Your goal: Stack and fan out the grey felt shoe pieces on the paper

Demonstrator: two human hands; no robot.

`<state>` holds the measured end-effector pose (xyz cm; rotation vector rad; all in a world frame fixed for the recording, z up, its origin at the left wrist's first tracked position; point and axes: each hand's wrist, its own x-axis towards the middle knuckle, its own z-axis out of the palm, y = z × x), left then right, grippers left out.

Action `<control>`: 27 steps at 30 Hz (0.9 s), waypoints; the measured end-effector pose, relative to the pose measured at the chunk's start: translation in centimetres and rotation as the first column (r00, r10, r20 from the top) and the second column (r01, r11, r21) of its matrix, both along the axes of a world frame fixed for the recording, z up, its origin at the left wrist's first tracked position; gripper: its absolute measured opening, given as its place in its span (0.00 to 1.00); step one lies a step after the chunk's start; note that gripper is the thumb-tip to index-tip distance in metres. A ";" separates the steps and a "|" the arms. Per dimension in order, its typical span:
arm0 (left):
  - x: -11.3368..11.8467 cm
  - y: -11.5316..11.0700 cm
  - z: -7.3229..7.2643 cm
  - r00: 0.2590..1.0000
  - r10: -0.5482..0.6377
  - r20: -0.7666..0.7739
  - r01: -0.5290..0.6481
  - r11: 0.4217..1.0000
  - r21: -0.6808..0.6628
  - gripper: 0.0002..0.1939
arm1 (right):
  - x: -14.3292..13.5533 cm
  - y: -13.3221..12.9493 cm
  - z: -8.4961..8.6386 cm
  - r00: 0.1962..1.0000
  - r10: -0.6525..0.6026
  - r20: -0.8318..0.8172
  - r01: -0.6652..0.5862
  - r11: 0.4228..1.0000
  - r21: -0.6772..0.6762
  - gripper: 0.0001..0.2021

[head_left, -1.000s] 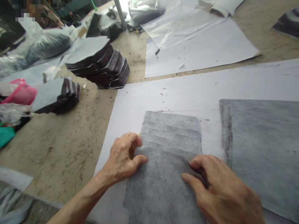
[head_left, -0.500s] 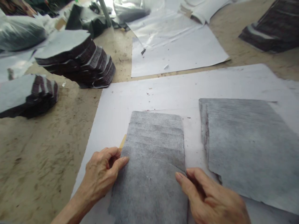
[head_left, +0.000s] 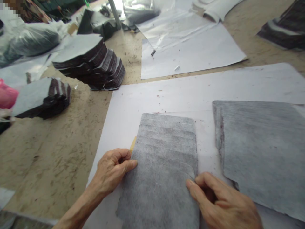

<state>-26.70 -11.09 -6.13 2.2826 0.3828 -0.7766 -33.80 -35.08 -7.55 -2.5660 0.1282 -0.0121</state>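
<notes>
Grey, felt-like fabric sheets (head_left: 162,190) lie overlapped in front of me, their upper edges stepped one below another. My left hand (head_left: 114,168) pinches their left edge between thumb and fingers. On the opposite edge, my right hand (head_left: 221,200) is closed, with thumb and forefinger gripping the top sheet near its corner. A bit of yellow material (head_left: 132,143) peeks out beside my left fingers. To the right, close to my right hand, rests a thicker stack of similar grey sheets (head_left: 262,149) with dark, uneven edges.
White paper (head_left: 119,111) covers the table under the work. Two dark-edged stacks, a tall one (head_left: 95,60) and a low one (head_left: 43,95), stand at left. A pink bag (head_left: 8,93), a plastic bag (head_left: 35,38) and a metal post (head_left: 115,14) are beyond. Another dark stack (head_left: 286,28) sits far right.
The camera has turned slightly left, so everything sits further right and the pink bag has come into view. Both hands keep their hold; the top sheet's right corner lies a little flatter.
</notes>
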 end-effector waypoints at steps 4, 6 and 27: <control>-0.1 -0.1 -0.1 1.000 0.019 0.020 -0.018 1.000 -0.019 0.19 | -0.1 0.1 -0.1 1.000 -0.030 0.008 0.031 0.999 -0.033 0.18; -0.1 -0.1 -0.1 0.999 0.026 0.040 -0.025 1.000 -0.016 0.18 | -0.1 0.3 -0.2 0.999 -0.049 0.023 0.050 0.997 -0.054 0.18; -0.5 -0.6 -0.3 0.991 -0.086 0.099 0.071 0.986 0.150 0.17 | 0.0 0.5 -0.3 0.999 0.003 0.052 0.002 0.994 -0.107 0.18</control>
